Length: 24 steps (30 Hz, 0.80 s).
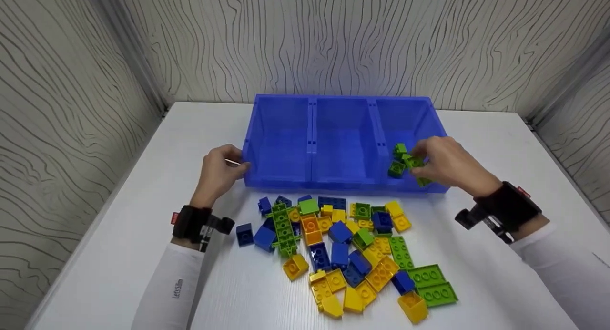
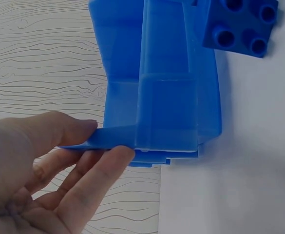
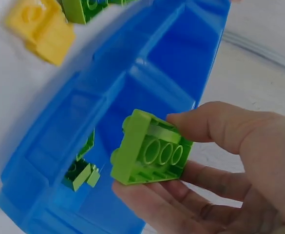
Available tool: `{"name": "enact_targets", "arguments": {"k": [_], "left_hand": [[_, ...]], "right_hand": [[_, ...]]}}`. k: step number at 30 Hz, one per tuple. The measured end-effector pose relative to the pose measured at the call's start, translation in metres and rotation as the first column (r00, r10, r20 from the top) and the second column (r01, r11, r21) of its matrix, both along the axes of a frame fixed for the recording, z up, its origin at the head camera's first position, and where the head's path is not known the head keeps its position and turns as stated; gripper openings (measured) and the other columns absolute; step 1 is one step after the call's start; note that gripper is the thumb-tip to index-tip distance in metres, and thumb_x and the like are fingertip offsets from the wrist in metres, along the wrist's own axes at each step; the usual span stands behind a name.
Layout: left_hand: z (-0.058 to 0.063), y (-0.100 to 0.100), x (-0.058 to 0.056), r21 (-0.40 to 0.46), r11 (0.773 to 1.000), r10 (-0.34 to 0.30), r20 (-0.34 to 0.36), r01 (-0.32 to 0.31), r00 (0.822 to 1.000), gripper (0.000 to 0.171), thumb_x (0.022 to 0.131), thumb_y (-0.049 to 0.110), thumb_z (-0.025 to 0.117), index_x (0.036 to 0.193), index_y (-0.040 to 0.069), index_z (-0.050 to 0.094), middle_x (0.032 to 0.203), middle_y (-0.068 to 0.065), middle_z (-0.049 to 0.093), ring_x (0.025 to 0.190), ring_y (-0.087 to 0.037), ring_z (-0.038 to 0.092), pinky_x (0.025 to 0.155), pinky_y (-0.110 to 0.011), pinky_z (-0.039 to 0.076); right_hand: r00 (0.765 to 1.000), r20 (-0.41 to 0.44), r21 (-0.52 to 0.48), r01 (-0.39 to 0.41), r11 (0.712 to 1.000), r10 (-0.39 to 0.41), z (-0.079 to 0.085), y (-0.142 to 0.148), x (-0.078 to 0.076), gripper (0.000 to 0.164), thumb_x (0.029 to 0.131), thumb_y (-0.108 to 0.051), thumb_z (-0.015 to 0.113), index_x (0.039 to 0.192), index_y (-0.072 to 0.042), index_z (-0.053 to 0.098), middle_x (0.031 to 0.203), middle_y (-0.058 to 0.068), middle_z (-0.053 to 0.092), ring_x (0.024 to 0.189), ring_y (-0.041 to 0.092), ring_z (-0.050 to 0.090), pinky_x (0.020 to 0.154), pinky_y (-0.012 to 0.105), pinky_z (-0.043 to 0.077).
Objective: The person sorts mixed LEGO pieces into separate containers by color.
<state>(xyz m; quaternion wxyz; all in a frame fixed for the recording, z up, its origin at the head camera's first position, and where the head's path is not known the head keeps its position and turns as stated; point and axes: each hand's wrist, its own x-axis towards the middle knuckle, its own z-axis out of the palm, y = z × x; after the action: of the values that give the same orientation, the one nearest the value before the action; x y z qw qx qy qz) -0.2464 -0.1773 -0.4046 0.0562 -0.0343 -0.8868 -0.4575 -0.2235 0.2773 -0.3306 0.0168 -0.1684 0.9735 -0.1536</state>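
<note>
A blue three-compartment bin (image 1: 286,183) stands at the back of the white table. At its left end, my left hand (image 1: 219,170) pinches the side wall (image 2: 113,139), thumb on one face and fingers on the other. My right hand (image 1: 445,163) is over the right-hand compartment. Between its thumb and fingers is a green toy brick (image 3: 152,151), its hollow underside showing in the right wrist view. Below it, a few green bricks (image 1: 395,169) lie inside that compartment. The left and middle compartments hold nothing visible.
In front of the bin spreads a loose pile of blue, yellow and green bricks, among them a long green piece (image 1: 284,227), a yellow brick (image 1: 412,307) and green plates (image 1: 436,294). A patterned wall (image 1: 333,44) rises behind the table (image 1: 200,129).
</note>
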Motion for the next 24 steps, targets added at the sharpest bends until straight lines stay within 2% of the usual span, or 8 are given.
{"name": "enact_targets", "arguments": {"k": [5,8,11,14,17,20,22,24], "left_hand": [[0.0,0.002,0.0,0.014,1.0,-0.004,0.026,0.004,1.0,0.019,0.086,0.01,0.07,0.103,0.005,0.066,0.103,-0.014,0.067,0.092,-0.025,0.07,0.07,-0.028,0.062],[0.0,0.004,-0.001,0.025,1.0,-0.008,0.035,0.007,0.999,0.019,0.085,0.01,0.07,0.103,0.004,0.066,0.103,-0.014,0.067,0.092,-0.025,0.07,0.07,-0.028,0.062],[0.0,0.004,-0.002,0.038,0.999,-0.013,0.036,0.011,0.999,0.019,0.085,0.009,0.07,0.103,0.004,0.066,0.103,-0.014,0.066,0.092,-0.025,0.07,0.071,-0.027,0.063],[0.0,0.005,-0.002,0.046,0.999,-0.016,0.033,0.014,0.999,0.019,0.085,0.009,0.07,0.103,0.003,0.066,0.103,-0.014,0.066,0.092,-0.025,0.07,0.071,-0.027,0.063],[0.0,0.004,-0.002,0.043,0.999,-0.017,0.028,0.015,0.999,0.019,0.085,0.01,0.07,0.102,0.003,0.066,0.102,-0.014,0.067,0.091,-0.025,0.07,0.071,-0.027,0.063],[0.0,0.001,-0.002,0.033,0.999,-0.015,0.021,0.015,1.0,0.019,0.085,0.01,0.07,0.102,0.003,0.066,0.102,-0.014,0.067,0.09,-0.025,0.07,0.07,-0.027,0.062],[0.0,0.0,-0.001,0.029,0.999,-0.016,0.004,0.016,1.0,0.019,0.085,0.009,0.07,0.103,0.003,0.066,0.101,-0.015,0.068,0.089,-0.026,0.071,0.069,-0.028,0.063],[0.0,-0.001,-0.001,0.029,0.999,-0.015,-0.009,0.016,1.0,0.019,0.084,0.008,0.07,0.102,0.003,0.067,0.101,-0.016,0.068,0.088,-0.026,0.071,0.068,-0.028,0.063]], "right_hand": [[0.999,0.014,-0.007,0.034,0.999,-0.034,-0.015,0.003,-0.028,0.04,0.082,-0.012,0.074,0.115,0.008,0.065,0.111,0.028,0.067,0.101,0.041,0.064,0.085,0.055,0.055],[0.998,0.012,-0.012,0.057,0.998,-0.057,-0.029,0.007,-0.039,0.04,0.081,-0.01,0.074,0.113,0.011,0.065,0.111,0.031,0.066,0.097,0.041,0.065,0.083,0.055,0.056],[0.996,0.006,-0.002,0.091,0.996,-0.091,-0.041,0.01,-0.047,0.034,0.079,-0.009,0.074,0.104,0.011,0.066,0.099,0.028,0.068,0.081,0.034,0.064,0.069,0.046,0.058],[0.994,0.012,0.033,0.11,0.993,-0.111,-0.05,0.013,-0.05,0.023,0.076,-0.009,0.075,0.089,0.007,0.064,0.081,0.018,0.063,0.068,0.025,0.056,0.054,0.033,0.049],[0.995,0.024,0.065,0.1,0.993,-0.101,-0.055,0.014,-0.051,0.019,0.077,-0.009,0.074,0.082,0.003,0.061,0.073,0.012,0.057,0.064,0.023,0.052,0.051,0.028,0.042],[0.997,0.012,0.071,0.069,0.995,-0.07,-0.057,0.013,-0.048,0.027,0.078,-0.01,0.073,0.096,0.008,0.065,0.084,0.02,0.064,0.072,0.029,0.059,0.055,0.035,0.049],[0.999,0.001,0.064,0.04,0.997,-0.04,-0.054,0.012,-0.043,0.038,0.081,-0.012,0.072,0.111,0.011,0.064,0.1,0.027,0.067,0.085,0.036,0.063,0.065,0.044,0.055],[1.0,-0.015,0.054,0.015,0.998,-0.014,-0.048,0.01,-0.035,0.048,0.082,-0.014,0.072,0.121,0.01,0.06,0.113,0.03,0.064,0.098,0.041,0.062,0.076,0.052,0.056]]}}
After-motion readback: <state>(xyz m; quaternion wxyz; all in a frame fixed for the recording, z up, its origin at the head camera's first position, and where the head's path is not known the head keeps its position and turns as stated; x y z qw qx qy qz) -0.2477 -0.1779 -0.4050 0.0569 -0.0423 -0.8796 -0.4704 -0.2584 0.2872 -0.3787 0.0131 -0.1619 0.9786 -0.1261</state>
